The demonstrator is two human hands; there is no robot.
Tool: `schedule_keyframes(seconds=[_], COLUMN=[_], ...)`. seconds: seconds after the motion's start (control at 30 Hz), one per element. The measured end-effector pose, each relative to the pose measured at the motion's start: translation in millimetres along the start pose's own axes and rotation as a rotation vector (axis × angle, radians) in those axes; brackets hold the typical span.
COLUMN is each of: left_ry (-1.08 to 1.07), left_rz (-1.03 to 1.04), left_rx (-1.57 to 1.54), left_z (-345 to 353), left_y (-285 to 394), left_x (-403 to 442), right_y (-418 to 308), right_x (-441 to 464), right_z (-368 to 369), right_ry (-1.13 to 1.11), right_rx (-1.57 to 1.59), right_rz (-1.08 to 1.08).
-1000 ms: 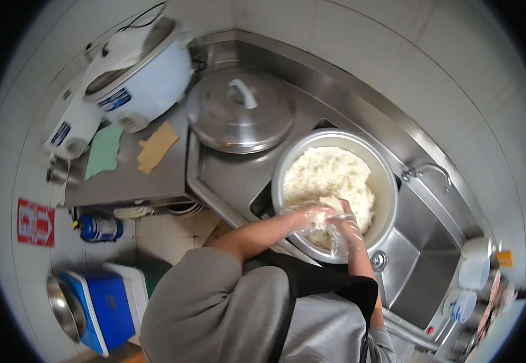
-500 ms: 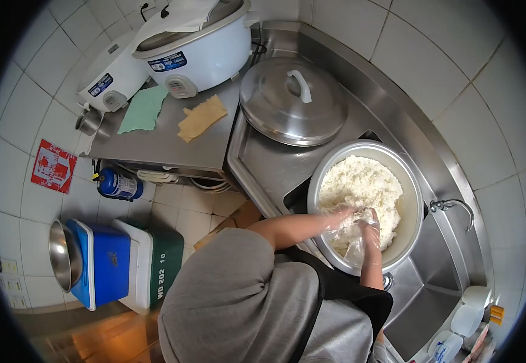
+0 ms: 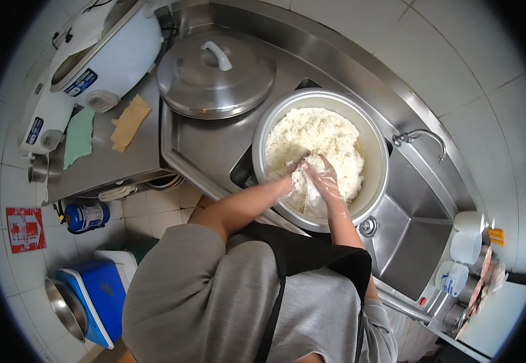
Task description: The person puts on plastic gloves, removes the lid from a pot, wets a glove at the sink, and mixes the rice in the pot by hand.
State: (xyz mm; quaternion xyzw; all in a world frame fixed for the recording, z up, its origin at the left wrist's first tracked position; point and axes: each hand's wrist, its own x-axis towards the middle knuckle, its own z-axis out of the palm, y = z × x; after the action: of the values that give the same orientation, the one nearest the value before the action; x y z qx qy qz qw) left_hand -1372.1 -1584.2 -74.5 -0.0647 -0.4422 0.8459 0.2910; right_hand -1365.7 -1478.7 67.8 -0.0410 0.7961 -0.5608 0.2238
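Note:
A large round metal pot [image 3: 376, 175] holds a heap of white cooked rice [image 3: 317, 130]. Both of my hands are in clear, loose plastic gloves and meet at the near part of the heap. My left hand [image 3: 288, 180] is closed against a clump of rice, its fingers partly hidden. Beside it, my right hand [image 3: 322, 176] has its fingers curled together around rice. Loose clear plastic [image 3: 315, 202] hangs below the right hand, inside the pot's near rim.
A domed metal lid [image 3: 214, 75] lies on the steel counter beyond the pot. White rice cookers [image 3: 114, 60] stand left, near green [image 3: 79, 136] and tan cloths [image 3: 131, 124]. The sink [image 3: 417, 242] and faucet [image 3: 423, 136] are at right. White containers [image 3: 467, 245] line the right edge.
My view has shifted, so the pot and lid appear farther left and higher. My hands have come closer together at the rice, still inside the pot.

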Motion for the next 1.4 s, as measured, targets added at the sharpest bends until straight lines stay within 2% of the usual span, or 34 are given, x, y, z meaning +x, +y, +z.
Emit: schedule_keyframes(seconds=[0.03,0.1,0.17,0.27,0.37,0.47,0.5,0.6,0.63,0.7,0.8,0.83,0.9,0.93,0.97,1.03,1.07,1.1,1.17,1.23,1.3,1.37,1.4], left_ry=[0.062,0.285,0.427,0.620,0.621,0.603,0.592,0.483,0.340,0.095,0.508,0.531,0.754,0.872,1.057,1.406,1.562,1.717,1.717,1.422,1.129,1.000,0.967], left_rz=[-0.028,0.220,0.476,0.592,0.463,0.278,0.208,-0.053,0.207,0.511,0.710,0.529,0.289,0.149,-0.072,-0.762,-0.970,-1.193,-1.187,-0.750,-0.432,-0.288,-0.244], left_rx=[0.699,0.714,1.323,1.806,2.100,2.398,2.491,3.079,2.488,1.258,2.493,2.557,2.829,2.952,2.962,2.903,2.919,2.910,2.838,2.700,2.361,2.041,1.918], left_z=[-4.5,-8.6,-3.8,8.2,13.9,8.6,7.0,32.2,18.8,-23.8,45.8,56.0,58.7,64.7,65.2,75.0,66.1,49.9,27.8,2.9,-3.1,-5.7,-7.4], left_y=[11.4,16.5,6.1,-14.4,-20.7,-11.5,-6.6,-32.3,-14.4,41.0,-72.6,-69.8,-75.6,-82.2,-74.4,-81.0,-84.7,-91.5,-84.0,-44.9,-28.8,-26.3,-26.2], left_x=[-1.1,5.1,14.6,38.5,51.1,62.7,66.2,53.2,47.0,34.7,19.5,22.9,12.6,6.2,-1.8,-4.9,-4.9,-4.3,-7.3,-14.4,-8.2,-1.8,0.4], right_y=[8.7,-9.0,0.0,37.5,22.9,-24.9,-10.1,14.8,21.7,33.7,58.2,62.5,69.5,50.0,50.3,91.7,99.1,108.8,109.2,115.4,94.3,31.9,59.0], right_x=[6.5,5.1,14.6,34.0,33.4,14.7,19.8,24.2,23.9,21.3,21.3,20.7,11.5,-3.5,-10.7,1.8,2.9,0.5,-8.6,-6.2,-8.7,-29.4,-22.9], right_z=[-1.0,-9.4,-19.1,-42.5,-63.8,-72.7,-72.2,-87.5,-90.9,-95.2,-100.3,-92.0,-97.1,-92.3,-89.4,-97.5,-99.2,-96.9,-80.6,-67.6,-54.6,-47.4,-54.8], right_ry=[0.076,0.132,0.116,0.091,0.093,0.142,0.285,0.229,0.228,0.225,0.056,0.137,0.075,0.041,0.079,-0.285,-0.475,-0.490,-0.562,-0.720,-0.826,-0.837,-0.797], right_rx=[-0.084,-0.074,-0.043,-0.209,-0.382,-0.195,-0.292,-0.303,-0.305,-0.307,-0.569,-0.739,-0.838,-0.885,-0.865,-1.217,-1.385,-1.335,-1.277,-1.293,-1.374,-1.487,-1.208], right_rz=[0.005,0.070,0.074,-0.120,-0.164,0.159,-0.052,-0.082,-0.070,-0.047,0.082,-0.080,0.085,0.168,0.166,0.049,-0.014,-0.067,-0.157,-0.219,-0.264,-0.299,-0.373])
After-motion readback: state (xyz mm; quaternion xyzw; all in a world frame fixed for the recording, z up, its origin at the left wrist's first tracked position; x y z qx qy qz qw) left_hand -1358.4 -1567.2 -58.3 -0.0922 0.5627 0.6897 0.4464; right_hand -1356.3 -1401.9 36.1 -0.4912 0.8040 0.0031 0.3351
